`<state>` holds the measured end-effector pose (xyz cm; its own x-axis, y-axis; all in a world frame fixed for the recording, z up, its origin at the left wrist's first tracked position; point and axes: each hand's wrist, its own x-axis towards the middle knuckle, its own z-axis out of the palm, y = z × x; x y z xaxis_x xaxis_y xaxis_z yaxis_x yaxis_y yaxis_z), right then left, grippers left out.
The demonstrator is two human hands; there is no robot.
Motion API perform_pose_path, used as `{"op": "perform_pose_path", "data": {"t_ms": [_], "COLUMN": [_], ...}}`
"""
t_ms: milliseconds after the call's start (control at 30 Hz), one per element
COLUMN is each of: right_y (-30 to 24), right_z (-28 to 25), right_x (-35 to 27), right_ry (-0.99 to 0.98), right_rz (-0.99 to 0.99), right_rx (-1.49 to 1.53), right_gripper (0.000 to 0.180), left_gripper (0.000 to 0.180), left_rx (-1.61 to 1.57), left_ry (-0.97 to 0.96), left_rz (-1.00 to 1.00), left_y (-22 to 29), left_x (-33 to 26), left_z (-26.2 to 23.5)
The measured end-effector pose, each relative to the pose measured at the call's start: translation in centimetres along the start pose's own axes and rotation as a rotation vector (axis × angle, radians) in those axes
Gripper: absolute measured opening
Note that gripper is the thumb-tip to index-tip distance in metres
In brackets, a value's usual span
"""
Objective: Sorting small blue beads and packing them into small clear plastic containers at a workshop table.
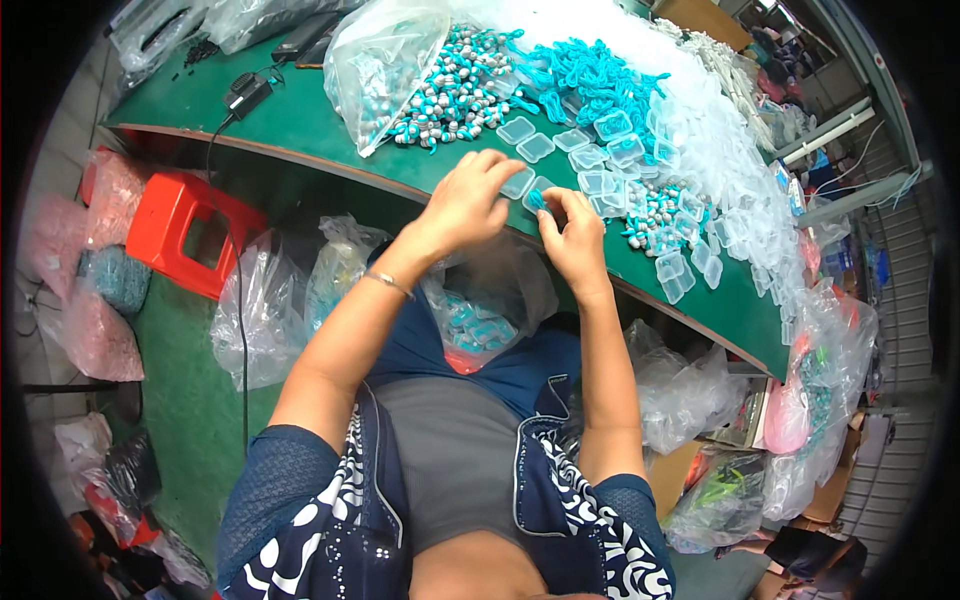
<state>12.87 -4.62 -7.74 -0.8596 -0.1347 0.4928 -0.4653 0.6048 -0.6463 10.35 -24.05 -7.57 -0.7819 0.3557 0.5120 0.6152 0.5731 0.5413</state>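
At the near edge of the green table, a small clear hinged plastic case (540,185) lies unfolded. A little turquoise cord bundle (536,200) sits at it, pinched at the tips of my right hand (577,240). Just to the left, my left hand (465,203) hovers over the table edge with bent fingers apart and nothing visible in them. Farther off lie a heap of turquoise cords (590,75) and a pile of grey-and-turquoise earplugs (460,95). A smaller pile of earplugs (660,215) is to the right of my right hand, among several clear cases (600,183).
A large mound of clear cases (740,190) covers the table's right side. A plastic bag (385,70) leans by the earplugs. On my lap rests an open bag of filled cases (480,325). A red stool (195,235) stands left, near a hanging black cable (240,330).
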Motion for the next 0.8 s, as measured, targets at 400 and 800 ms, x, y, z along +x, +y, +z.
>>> {"op": "perform_pose_path", "data": {"t_ms": [400, 800], "right_y": [1.2, -0.8], "right_z": [-0.4, 1.1], "right_x": [0.5, 1.4], "right_ry": [0.115, -0.067], "right_rz": [-0.035, -0.125], "right_rx": [-0.042, -0.403], "right_gripper": [0.023, 0.018], "left_gripper": [0.067, 0.055], "left_rx": [0.048, 0.239], "left_ry": [-0.242, 0.164], "left_rz": [-0.011, -0.097], "left_y": [-2.0, 1.7], "left_x": [1.3, -2.1], "left_z": [-0.8, 3.0]}}
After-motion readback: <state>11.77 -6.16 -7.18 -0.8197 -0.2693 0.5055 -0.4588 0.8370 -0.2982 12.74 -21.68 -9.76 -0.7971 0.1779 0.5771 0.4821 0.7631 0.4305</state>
